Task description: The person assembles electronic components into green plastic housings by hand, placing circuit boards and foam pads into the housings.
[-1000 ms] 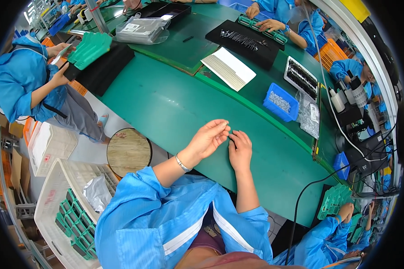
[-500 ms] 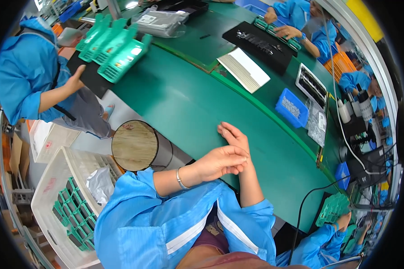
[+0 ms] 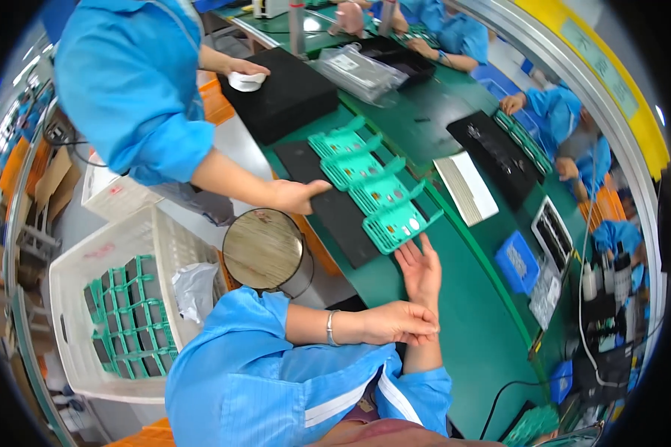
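Note:
A row of several green plastic housings (image 3: 365, 182) lies on a black foam sheet (image 3: 335, 223) over the green table. A co-worker's hand (image 3: 300, 195) holds the sheet by its left edge. My right hand (image 3: 422, 273) is stretched out, palm up and fingers apart, its fingertips at the near corner of the closest housing. Whether they touch it I cannot tell. My left hand (image 3: 401, 323), with a metal bracelet (image 3: 331, 328) on its wrist, crosses in front of my right wrist. Its fingers are pinched together, and anything between them is hidden.
A white crate (image 3: 71, 365) with green housings stands at left, beside a round stool (image 3: 265, 249). A black foam block (image 3: 291, 93) sits at the table's far left. Beyond the green divider lie a blue bin (image 3: 517, 261) and a white stack (image 3: 466, 188). Co-workers sit opposite.
My view has turned left. The co-worker has brought the sheet of green housings down onto the table, close to my right hand. My right hand has opened toward it; my left stays pinched.

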The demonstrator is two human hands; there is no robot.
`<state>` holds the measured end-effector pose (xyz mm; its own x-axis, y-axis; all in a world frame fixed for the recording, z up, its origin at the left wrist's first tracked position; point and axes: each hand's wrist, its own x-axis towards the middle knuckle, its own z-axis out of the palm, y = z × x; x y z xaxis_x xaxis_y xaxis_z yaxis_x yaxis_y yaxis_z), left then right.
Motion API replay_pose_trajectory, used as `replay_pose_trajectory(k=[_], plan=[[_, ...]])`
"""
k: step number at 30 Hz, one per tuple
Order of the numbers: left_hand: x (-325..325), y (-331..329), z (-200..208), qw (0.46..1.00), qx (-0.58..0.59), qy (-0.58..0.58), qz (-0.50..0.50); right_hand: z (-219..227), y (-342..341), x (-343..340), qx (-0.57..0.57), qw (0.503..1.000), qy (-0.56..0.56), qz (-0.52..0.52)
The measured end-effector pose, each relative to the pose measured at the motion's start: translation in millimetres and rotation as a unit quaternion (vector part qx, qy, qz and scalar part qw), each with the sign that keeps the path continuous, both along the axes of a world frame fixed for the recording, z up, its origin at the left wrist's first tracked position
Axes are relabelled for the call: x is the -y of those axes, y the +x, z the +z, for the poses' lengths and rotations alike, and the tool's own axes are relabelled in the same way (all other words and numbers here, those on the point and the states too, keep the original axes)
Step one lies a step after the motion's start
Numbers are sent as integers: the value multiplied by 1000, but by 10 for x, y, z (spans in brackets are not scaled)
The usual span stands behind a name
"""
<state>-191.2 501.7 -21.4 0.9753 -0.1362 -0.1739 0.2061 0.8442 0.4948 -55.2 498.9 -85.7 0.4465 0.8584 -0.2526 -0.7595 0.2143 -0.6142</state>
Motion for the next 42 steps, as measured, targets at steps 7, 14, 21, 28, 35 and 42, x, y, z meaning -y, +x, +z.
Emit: replay_pose_trajectory(k=[7, 14, 21, 28, 35, 42], plan=[[-3, -32, -255, 995, -8, 3, 97, -354, 239, -130, 84, 984, -145, 59], [-315, -240, -261, 977, -66, 27, 200, -343, 184, -355, 45, 991, -123, 6], [-406, -259, -422, 973, -65, 31, 220, -273, 253, -395, 176, 959, -221, 26], [-507, -202, -454, 968, -56, 26, 243, -252, 506, 516, 172, 947, -239, -131], [-268, 124, -608, 974, -88, 60, 202, -75, 981, 2187, 257, 839, -389, -279], [58, 540, -612, 991, -63, 34, 110, 37, 790, 2307, 421, 688, -530, -263]])
